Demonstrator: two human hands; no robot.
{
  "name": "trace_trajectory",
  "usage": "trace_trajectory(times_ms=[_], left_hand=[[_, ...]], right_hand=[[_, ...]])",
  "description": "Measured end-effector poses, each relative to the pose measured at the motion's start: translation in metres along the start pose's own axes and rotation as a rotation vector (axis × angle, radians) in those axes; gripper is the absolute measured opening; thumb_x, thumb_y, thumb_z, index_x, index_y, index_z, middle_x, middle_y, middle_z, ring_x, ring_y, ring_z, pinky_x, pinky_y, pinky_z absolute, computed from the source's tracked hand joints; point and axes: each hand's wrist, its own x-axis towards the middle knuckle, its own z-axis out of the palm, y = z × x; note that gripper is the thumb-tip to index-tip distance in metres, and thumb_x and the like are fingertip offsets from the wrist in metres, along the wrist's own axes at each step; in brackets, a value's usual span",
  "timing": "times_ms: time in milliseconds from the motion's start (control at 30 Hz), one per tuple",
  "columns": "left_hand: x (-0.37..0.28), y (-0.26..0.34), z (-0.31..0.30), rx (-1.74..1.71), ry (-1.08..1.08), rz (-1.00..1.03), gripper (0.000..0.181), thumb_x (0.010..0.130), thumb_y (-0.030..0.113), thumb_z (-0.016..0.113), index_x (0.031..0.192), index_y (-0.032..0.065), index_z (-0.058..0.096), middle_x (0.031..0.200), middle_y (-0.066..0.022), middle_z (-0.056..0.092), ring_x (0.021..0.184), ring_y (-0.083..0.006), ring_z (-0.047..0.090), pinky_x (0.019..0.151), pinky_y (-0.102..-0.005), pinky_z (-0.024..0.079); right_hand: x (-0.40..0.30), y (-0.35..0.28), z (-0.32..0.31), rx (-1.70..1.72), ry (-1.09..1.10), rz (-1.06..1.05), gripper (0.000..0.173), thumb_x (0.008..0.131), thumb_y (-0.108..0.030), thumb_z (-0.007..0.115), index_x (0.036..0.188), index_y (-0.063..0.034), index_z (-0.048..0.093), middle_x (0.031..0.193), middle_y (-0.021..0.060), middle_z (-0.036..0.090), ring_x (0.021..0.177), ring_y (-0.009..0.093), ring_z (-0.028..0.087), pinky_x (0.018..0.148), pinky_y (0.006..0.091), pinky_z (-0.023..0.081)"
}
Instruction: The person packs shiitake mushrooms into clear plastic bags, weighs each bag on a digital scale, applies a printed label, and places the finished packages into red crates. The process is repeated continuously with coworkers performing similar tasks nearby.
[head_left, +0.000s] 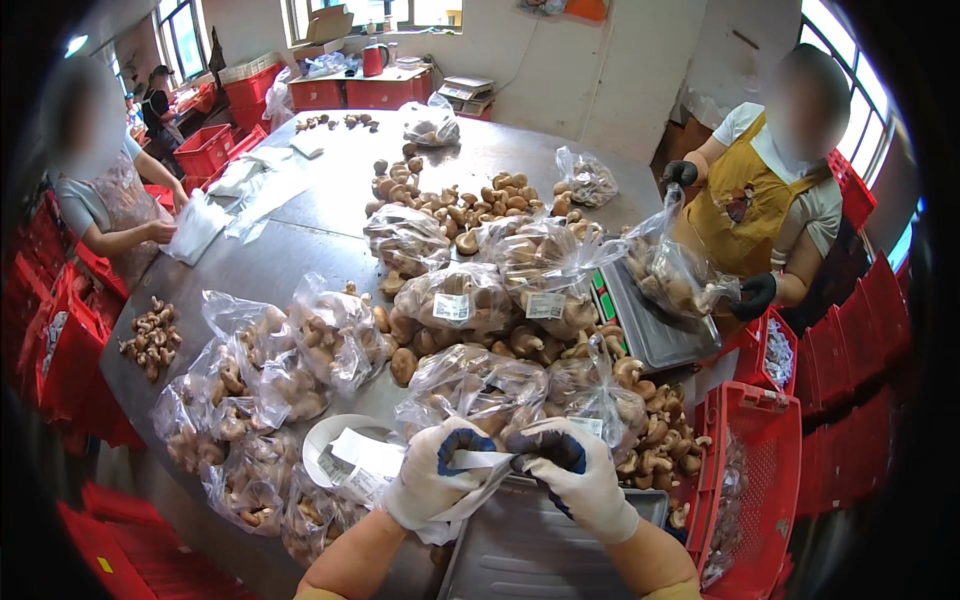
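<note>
My left hand (435, 476), in a white glove with blue-coated fingers, grips a white paper strip (480, 461). Close beside it, my right hand (589, 480), in a similar glove, pinches the strip's right end. Both hands hover over the grey metal platform of a scale (544, 551). To the left of my left hand lies a roll of labels (322, 450) with loose printed labels (367, 469). Just beyond my hands rests a clear plastic bag of shiitake mushrooms (472, 382). Another mushroom bag (600, 397), knotted and labelled, sits behind my right hand.
Bagged mushrooms (255, 382) crowd the steel table (300, 247) at left; loose mushrooms (660, 435) lie at right. A red crate (757, 480) flanks my right side. Across, a co-worker (772, 187) holds a bag over another scale (667, 322); a person (112, 195) handles plastic bags at left.
</note>
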Motion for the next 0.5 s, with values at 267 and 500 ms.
trace_trajectory(times_ms=[267,500], left_hand=[[-0.014,-0.021,-0.044,-0.254,0.293,-0.295,0.021,0.081,0.002,0.069,0.099,0.0001,0.060,0.094,-0.0067,0.065,0.086,-0.0130,0.062,0.081,-0.0274,0.050],[0.030,-0.006,-0.054,0.029,-0.116,0.092,0.037,0.065,0.002,0.068,0.102,0.0041,0.068,0.108,-0.0156,0.064,0.105,-0.0302,0.062,0.092,-0.0357,0.049]], right_hand=[[0.094,-0.001,-0.068,0.385,0.286,-0.284,0.040,0.087,-0.006,0.066,0.125,-0.0058,0.054,0.120,0.0120,0.060,0.103,0.021,0.062,0.090,0.0345,0.051],[0.239,0.053,-0.133,-0.851,0.629,-0.271,0.105,0.076,-0.018,0.080,0.156,-0.0201,0.011,0.153,0.0250,0.026,0.141,0.039,0.029,0.114,0.0486,0.032]])
